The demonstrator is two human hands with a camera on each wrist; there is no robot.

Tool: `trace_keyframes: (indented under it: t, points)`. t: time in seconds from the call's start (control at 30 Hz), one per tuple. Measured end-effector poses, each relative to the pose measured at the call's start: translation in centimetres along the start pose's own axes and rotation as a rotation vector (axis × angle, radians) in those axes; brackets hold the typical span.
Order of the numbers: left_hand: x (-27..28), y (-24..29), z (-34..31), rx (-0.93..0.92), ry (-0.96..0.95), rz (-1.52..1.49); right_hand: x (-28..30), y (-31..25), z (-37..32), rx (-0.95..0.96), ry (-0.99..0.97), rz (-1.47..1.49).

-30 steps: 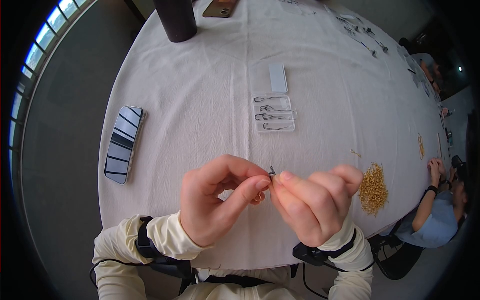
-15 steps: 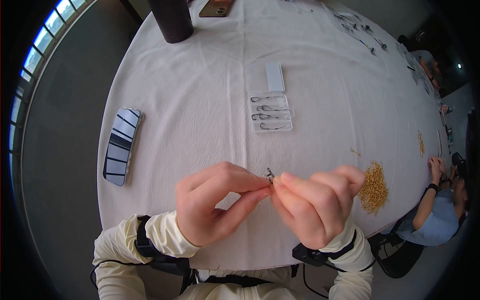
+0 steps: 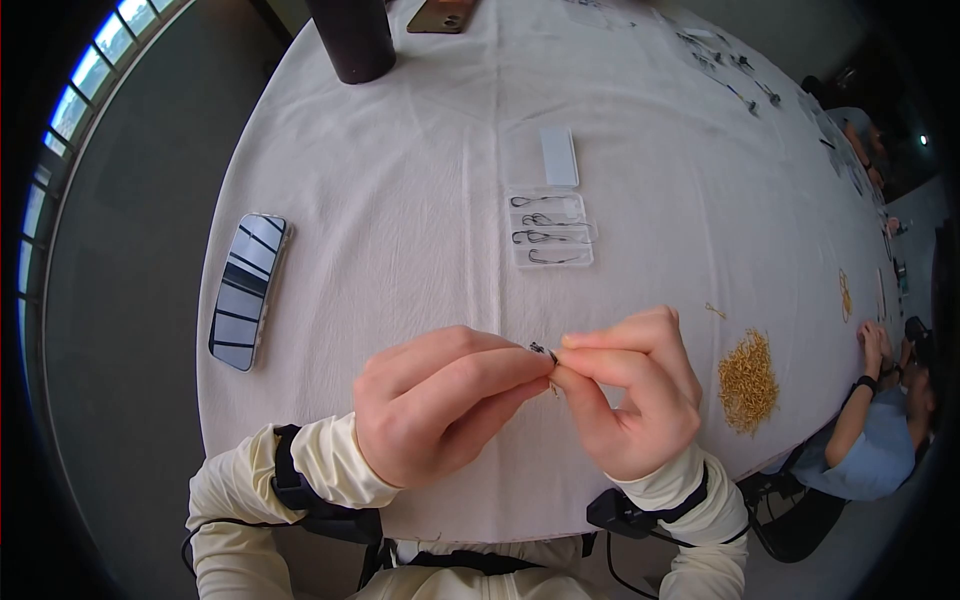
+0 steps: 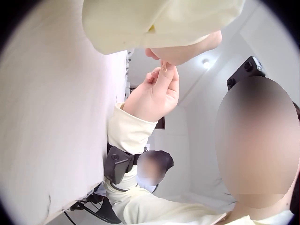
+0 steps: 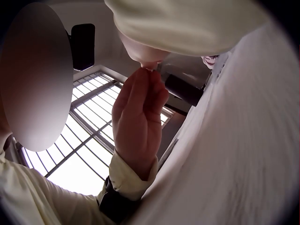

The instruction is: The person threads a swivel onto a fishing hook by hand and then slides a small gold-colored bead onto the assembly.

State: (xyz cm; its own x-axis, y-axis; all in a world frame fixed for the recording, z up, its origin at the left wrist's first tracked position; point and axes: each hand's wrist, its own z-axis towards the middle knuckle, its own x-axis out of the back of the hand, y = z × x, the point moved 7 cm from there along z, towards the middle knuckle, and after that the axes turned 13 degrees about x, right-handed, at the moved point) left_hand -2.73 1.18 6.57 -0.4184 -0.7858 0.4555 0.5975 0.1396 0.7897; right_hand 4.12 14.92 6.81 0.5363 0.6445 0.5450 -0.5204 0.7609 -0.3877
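Nearby: a clear case (image 3: 553, 231) of dark hooks beyond the hands, a phone (image 3: 247, 288) left, a gold pile (image 3: 748, 380) right.
Blocking: fingertips cover most of the small dark piece (image 3: 543, 350).
Left hand (image 3: 430, 405): thumb and forefinger pinch it.
Right hand (image 3: 630, 395): pinches it too, other fingers curled.
Piece: between both hands, above the tablecloth (image 3: 400, 180).

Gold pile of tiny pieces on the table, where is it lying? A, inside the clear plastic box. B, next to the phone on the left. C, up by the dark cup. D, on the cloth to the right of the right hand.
D: in the head view the gold pile lies on the white cloth just right of the right hand, which pinches a small dark piece together with the left hand.
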Motion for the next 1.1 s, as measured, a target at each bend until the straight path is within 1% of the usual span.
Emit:
trace_keyframes:
  t: [0.07, 0.1, 0.17, 0.2, 0.27, 0.3, 0.37, 0.47, 0.57, 0.63, 0.67, 0.73, 0.9, 0.97, 1.0, 1.03, 1.07, 1.1]
  points:
    - [0.0, 0.0, 0.1, -0.007, 0.003, 0.006, -0.3, 0.6, -0.2, -0.101, 0.008, 0.129]
    - [0.0, 0.0, 0.1, -0.02, 0.006, 0.013, -0.4, 0.6, -0.3, -0.101, 0.008, 0.13]
    - [0.1, 0.0, 0.1, -0.033, 0.009, 0.022, -0.8, 1.1, -0.8, -0.203, 0.034, 0.272]
    - [0.1, -0.1, 0.1, -0.061, 0.021, 0.038, -0.8, 1.0, -0.8, -0.202, 0.034, 0.273]
    - [0.2, 0.0, 0.1, -0.089, 0.032, 0.055, -1.1, 1.2, -1.1, -0.315, 0.04, 0.463]
    - [0.3, 0.1, 0.2, -0.107, 0.049, 0.076, -1.0, 1.1, -1.1, -0.314, 0.041, 0.464]
    - [0.5, 0.3, 0.4, -0.125, 0.066, 0.097, -1.2, 1.2, -1.3, -0.381, 0.039, 0.629]
    - [0.7, 0.4, 0.5, -0.148, 0.064, 0.15, -1.3, 1.3, -1.5, -0.361, 0.031, 0.686]
    - [0.7, 0.4, 0.6, -0.113, 0.033, 0.154, -1.4, 1.3, -1.5, -0.356, 0.002, 0.703]
    - [0.6, -0.3, 1.0, 0.032, -0.052, 0.096, -1.3, 1.6, -1.5, -0.364, -0.031, 0.703]
    - [0.5, -0.3, 1.0, 0.032, -0.052, 0.096, -1.4, 1.7, -1.4, -0.371, -0.064, 0.703]
    - [0.4, -0.9, 1.0, 0.117, -0.052, 0.013, -1.5, 1.7, -1.1, -0.359, -0.074, 0.702]
    - [0.4, -1.5, 1.1, 0.165, -0.066, 0.018, -1.7, 1.7, -1.4, -0.348, -0.126, 0.695]
    - [0.1, -2.0, 1.0, 0.184, -0.087, 0.009, -1.4, 1.9, -1.6, -0.352, -0.16, 0.595]
    - [-0.1, -2.8, 0.9, 0.253, -0.094, -0.09, -1.3, 1.9, -1.5, -0.353, -0.16, 0.594]
    - [-0.2, -3.4, 0.7, 0.323, -0.102, -0.19, -0.7, 2.1, -1.0, -0.355, -0.112, 0.507]
    - [-0.2, -3.3, 0.7, 0.323, -0.103, -0.19, -0.1, 2.2, -0.6, -0.357, -0.065, 0.42]
    - [-0.4, -3.6, 0.7, 0.411, -0.132, -0.258, 0.0, 2.4, -0.4, -0.358, -0.064, 0.42]
